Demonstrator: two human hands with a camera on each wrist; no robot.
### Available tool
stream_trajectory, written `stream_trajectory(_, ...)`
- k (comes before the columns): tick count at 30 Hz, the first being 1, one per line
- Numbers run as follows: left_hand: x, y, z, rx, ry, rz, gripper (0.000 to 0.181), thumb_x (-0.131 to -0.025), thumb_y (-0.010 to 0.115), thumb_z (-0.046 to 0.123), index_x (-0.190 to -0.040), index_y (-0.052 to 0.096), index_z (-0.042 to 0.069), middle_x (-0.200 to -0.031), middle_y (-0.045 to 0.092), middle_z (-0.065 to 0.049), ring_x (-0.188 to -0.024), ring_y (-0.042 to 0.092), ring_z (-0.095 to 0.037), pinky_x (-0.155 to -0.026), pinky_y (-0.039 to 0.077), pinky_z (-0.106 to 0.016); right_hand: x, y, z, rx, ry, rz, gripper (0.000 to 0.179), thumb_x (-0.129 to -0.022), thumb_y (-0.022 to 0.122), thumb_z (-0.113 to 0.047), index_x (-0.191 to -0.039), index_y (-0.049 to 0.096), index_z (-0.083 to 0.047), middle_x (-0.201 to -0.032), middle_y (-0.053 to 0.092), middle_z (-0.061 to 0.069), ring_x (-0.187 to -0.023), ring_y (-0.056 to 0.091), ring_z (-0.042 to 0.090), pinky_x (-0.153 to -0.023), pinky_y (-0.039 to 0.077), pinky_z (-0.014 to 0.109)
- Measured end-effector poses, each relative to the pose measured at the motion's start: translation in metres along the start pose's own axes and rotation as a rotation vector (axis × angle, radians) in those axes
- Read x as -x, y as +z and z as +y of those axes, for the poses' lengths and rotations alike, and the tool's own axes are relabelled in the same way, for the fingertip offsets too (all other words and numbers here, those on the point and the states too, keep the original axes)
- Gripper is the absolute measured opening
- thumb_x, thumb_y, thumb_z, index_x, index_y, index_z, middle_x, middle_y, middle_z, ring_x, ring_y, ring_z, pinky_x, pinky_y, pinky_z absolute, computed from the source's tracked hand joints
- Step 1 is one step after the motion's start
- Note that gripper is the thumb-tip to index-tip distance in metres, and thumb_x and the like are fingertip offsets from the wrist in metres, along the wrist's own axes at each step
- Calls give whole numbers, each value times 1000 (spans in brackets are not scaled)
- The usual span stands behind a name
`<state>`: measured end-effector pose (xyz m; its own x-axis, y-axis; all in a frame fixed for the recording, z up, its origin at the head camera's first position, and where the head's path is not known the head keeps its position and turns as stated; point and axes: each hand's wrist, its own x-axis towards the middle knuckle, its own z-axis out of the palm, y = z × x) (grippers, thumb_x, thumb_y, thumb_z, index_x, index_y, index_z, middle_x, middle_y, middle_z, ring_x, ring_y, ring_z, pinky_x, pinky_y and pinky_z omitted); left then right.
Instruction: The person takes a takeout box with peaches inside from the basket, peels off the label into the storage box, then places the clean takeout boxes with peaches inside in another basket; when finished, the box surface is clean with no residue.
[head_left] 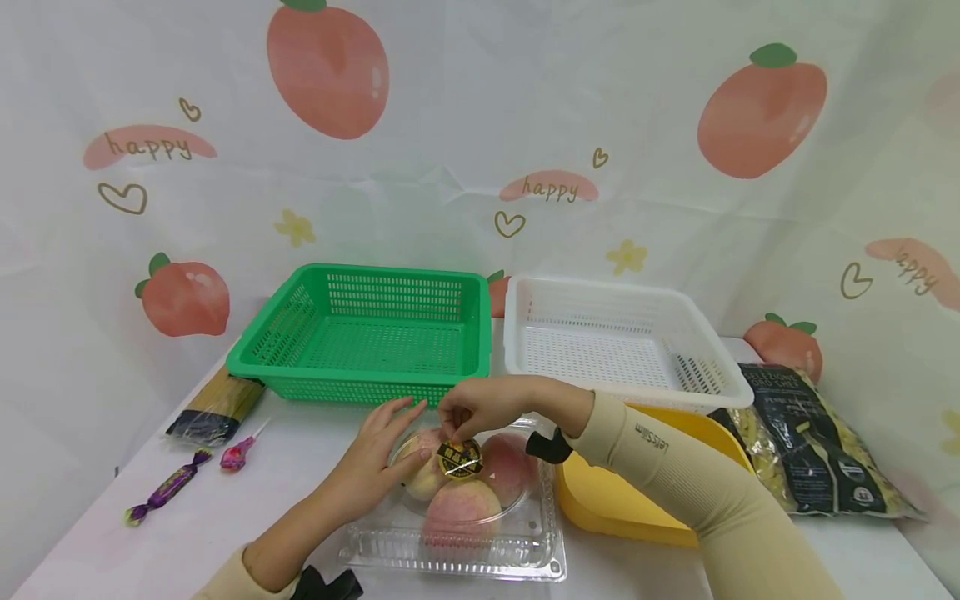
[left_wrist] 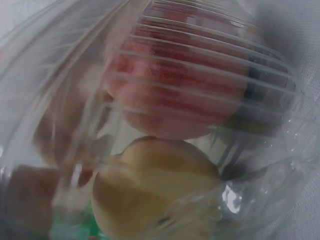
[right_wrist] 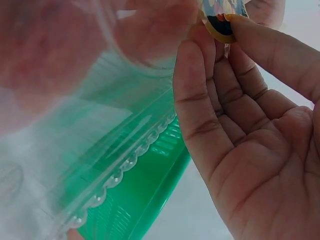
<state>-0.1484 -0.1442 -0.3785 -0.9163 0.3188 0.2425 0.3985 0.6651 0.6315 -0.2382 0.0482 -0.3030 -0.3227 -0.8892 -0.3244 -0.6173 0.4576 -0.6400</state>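
A clear plastic clamshell box (head_left: 525, 562) holding several pink-and-yellow peaches (head_left: 462, 510) lies in front of me on the table. On top of its lid is a round black-and-gold sticker (head_left: 460, 463). My right hand (head_left: 483, 403) pinches the sticker's edge between thumb and index finger; in the right wrist view the sticker (right_wrist: 220, 31) shows between those fingertips. At the box's left side, my left hand (head_left: 375, 461) rests with fingers extended and spread against the lid. Through the box wall, the left wrist view shows a red peach (left_wrist: 180, 85) and a yellowish one.
Behind the box stand a green basket (head_left: 360, 390) and a white basket (head_left: 622, 385). A yellow tray (head_left: 622, 500) sits to the right, beside a black-labelled bag (head_left: 817, 442). On the left lie a packet (head_left: 217, 407), a lollipop (head_left: 237, 454) and a purple-wrapped candy (head_left: 169, 487).
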Motion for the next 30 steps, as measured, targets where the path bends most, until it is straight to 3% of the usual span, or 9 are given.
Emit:
stream_trajectory(5,0,1,0,2,-2,-3,62,-91,59,36,-143,38,11,-146,34,-14,-136,26,-38,-99,32,-65,4,0,-2,32,33,18,10,-85,63,0,-94,61,0,-79,64,3,-69,55,1,-66,49,14)
stream_trajectory(20,-1,1,0,-2,-4,-11,62,-91,57,39,-143,37,12,-146,34,-13,-136,26,-38,-99,32,-65,10,0,-4,66,48,0,4,-87,63,-3,-86,63,1,-76,62,1,-67,52,0,-64,48,13)
stream_trajectory(30,1,1,-1,-18,26,23,61,-90,59,35,-142,39,9,-144,36,-15,-134,29,-39,-98,34,-64,7,0,-1,86,54,0,4,-87,63,-5,-86,62,0,-80,63,2,-69,54,0,-66,50,14)
